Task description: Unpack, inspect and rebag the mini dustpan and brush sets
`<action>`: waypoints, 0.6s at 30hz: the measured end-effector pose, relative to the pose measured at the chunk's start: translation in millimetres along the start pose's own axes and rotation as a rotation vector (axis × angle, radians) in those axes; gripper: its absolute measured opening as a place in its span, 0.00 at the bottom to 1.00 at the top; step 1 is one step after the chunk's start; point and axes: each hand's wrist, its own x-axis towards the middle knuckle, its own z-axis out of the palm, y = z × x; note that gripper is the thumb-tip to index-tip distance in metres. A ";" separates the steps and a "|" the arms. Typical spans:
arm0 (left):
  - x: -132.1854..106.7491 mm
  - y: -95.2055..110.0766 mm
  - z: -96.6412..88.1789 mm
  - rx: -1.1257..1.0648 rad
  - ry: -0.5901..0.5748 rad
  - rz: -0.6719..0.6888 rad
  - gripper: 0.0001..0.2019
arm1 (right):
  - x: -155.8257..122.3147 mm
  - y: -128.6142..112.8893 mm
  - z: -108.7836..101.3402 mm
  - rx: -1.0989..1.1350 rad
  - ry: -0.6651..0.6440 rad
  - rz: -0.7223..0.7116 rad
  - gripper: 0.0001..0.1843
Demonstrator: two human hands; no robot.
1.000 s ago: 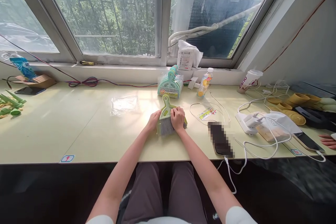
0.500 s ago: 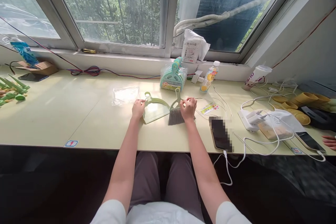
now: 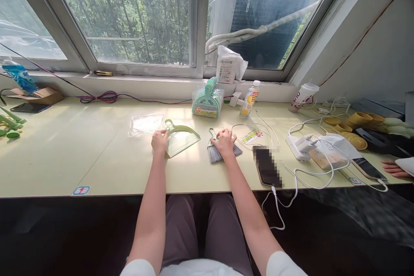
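Note:
A small light-green dustpan [image 3: 181, 140] lies flat on the pale table [image 3: 97, 159], and my left hand [image 3: 159, 141] grips its left edge with curled fingers. To its right lies a small brush with grey bristles [image 3: 215, 153]. My right hand [image 3: 223, 143] rests on top of that brush, fingers closed over its head. An empty clear plastic bag [image 3: 146, 123] lies just left of the dustpan. Behind them stands a wrapped stack of teal dustpan-and-brush sets [image 3: 208, 101].
A phone [image 3: 267, 166] on a white cable lies right of the brush, beside a printed label [image 3: 252, 136] and a charger block [image 3: 302, 146]. A drink bottle [image 3: 248, 99] and cup [image 3: 302, 96] stand near the sill. Another person's hand [image 3: 393, 168] shows at far right.
The brush and dustpan, held together a second ago, were pulled apart. The dustpan now lies to the left and the brush is laid flat under my right hand.

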 end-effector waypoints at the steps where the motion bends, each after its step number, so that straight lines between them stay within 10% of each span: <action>1: 0.6 -0.1 -0.4 -0.020 0.010 -0.011 0.09 | -0.8 0.2 -0.5 -0.021 -0.006 0.032 0.13; 11: -5.1 2.3 -3.3 0.074 0.010 -0.097 0.05 | -6.5 15.5 -7.5 -0.192 0.038 0.166 0.11; 18: -21.5 21.7 9.6 0.301 -0.239 0.178 0.08 | -8.1 6.0 -2.6 -0.071 0.073 -0.018 0.06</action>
